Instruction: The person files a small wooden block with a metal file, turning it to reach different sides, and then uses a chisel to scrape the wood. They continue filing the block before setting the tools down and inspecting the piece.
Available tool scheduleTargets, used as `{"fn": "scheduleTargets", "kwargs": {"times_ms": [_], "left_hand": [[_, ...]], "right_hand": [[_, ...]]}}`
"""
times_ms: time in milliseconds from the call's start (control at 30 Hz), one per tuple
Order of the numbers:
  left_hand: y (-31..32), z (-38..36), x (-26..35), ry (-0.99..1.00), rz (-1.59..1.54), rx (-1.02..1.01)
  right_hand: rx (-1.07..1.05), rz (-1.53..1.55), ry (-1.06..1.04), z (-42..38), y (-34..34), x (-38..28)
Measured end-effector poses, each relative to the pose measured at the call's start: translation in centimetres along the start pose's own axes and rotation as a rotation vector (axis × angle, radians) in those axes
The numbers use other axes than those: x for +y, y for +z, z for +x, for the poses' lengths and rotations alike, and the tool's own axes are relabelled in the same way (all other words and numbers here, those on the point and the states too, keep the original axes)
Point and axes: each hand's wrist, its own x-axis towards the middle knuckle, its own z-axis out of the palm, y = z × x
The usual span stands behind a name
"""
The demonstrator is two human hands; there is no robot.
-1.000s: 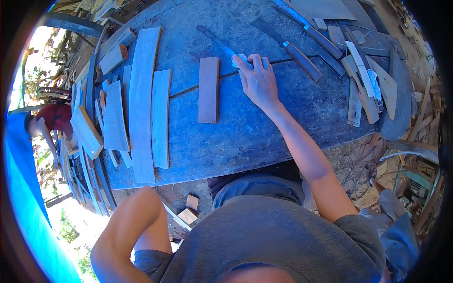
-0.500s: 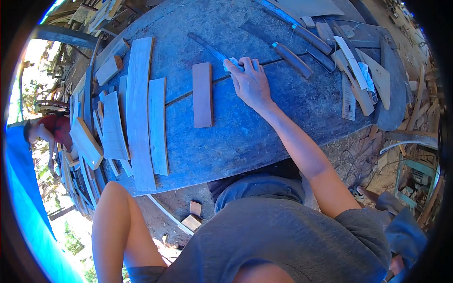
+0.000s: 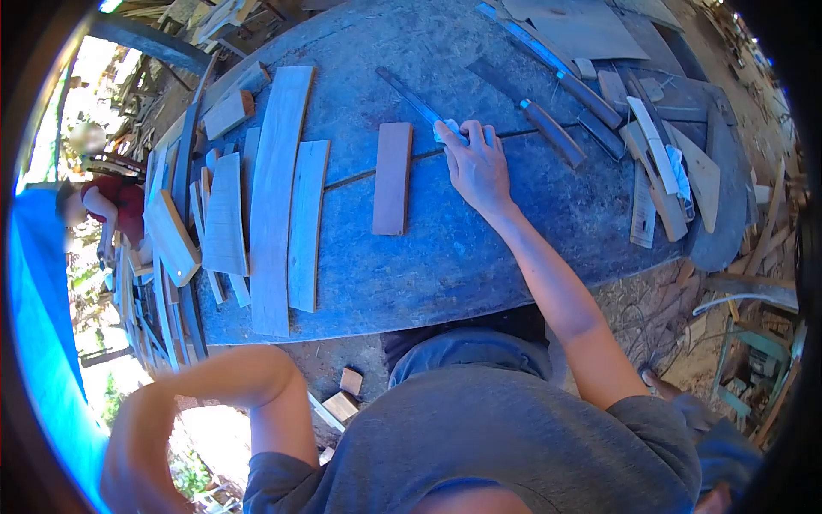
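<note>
My right hand is closed around the pale wrapped grip of a narrow dark metal blade, which lies over the blue-grey tabletop and points away to the left. Just left of this hand a flat reddish-brown wood block rests on the table, apart from the fingers. My left hand is at the lower left, off the table, smeared by motion; its fingers cannot be made out. Right of the right hand lies a wooden-handled blade tool with a light-blue collar.
Long boards and shorter wood pieces cover the table's left side. Another long-handled tool, a bracket-like dark piece and wood scraps lie at the right. A person in red is at the far left.
My left arm has swung up and outward at the lower left, bringing its forearm and hand into view. My right hand keeps its hold on the blade; the whole view has shifted slightly.
</note>
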Motion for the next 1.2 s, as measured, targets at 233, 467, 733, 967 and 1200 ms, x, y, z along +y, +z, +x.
{"fn": "scheduleTargets", "kwargs": {"times_ms": [233,467,733,967,1200], "left_hand": [[-6.2,-15.0,-25.3,-1.817,1.541,0.767],[-2.3,-19.3,-28.6,-1.874,1.396,1.04],[-1.4,-15.9,-22.3,-0.875,-0.001,1.943],[-1.1,-17.5,-17.7,-1.214,0.036,1.387],[-0.2,-17.6,-26.3,-0.468,0.099,1.827]], "right_hand": [[0.017,-0.001,0.023,0.2,-0.2,-0.2],[0.023,0.004,-0.013,0.1,-0.2,-0.1],[0.211,0.097,0.016,0.3,-0.7,0.0],[-0.524,0.929,-0.104,-0.2,-7.3,-3.5],[-0.251,0.875,0.3,-3.5,-6.7,-8.8]]}}
